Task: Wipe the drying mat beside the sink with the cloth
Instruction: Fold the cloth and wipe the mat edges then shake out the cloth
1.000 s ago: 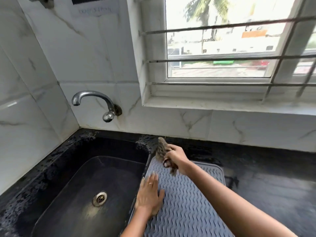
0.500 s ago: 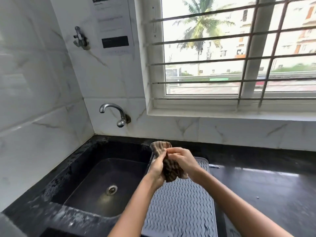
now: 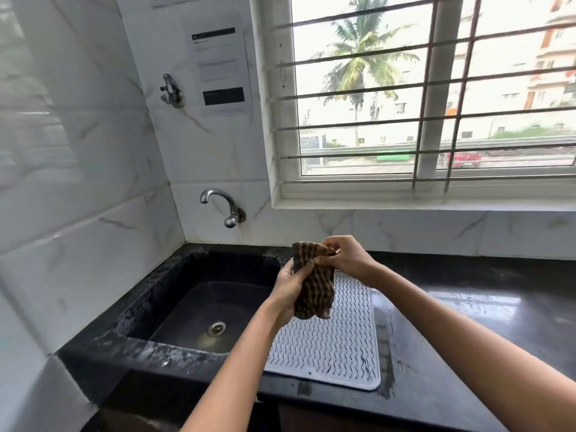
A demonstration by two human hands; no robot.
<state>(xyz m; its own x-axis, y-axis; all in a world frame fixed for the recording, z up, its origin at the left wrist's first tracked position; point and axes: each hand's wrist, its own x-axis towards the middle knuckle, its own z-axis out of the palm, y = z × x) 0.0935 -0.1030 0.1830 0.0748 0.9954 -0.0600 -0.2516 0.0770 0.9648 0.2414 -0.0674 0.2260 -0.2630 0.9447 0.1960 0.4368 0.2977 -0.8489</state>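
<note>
A grey ribbed drying mat (image 3: 336, 344) lies flat on the black counter, right beside the sink (image 3: 202, 310). A brown striped cloth (image 3: 314, 288) hangs in the air above the mat's far left corner, held by both hands. My left hand (image 3: 288, 291) grips the cloth's left side from below. My right hand (image 3: 347, 257) pinches its top edge. The cloth does not touch the mat. My forearms hide part of the mat's left edge.
A chrome tap (image 3: 223, 205) juts from the marble wall over the sink. The black counter (image 3: 483, 322) stretches right of the mat, glossy and wet-looking. A barred window (image 3: 420, 104) sits above, and a paper notice (image 3: 219, 70) hangs on the wall.
The cloth was lifted off the mat. My left hand left the mat and took hold of the cloth along with the right. The camera has tilted up and pulled back.
</note>
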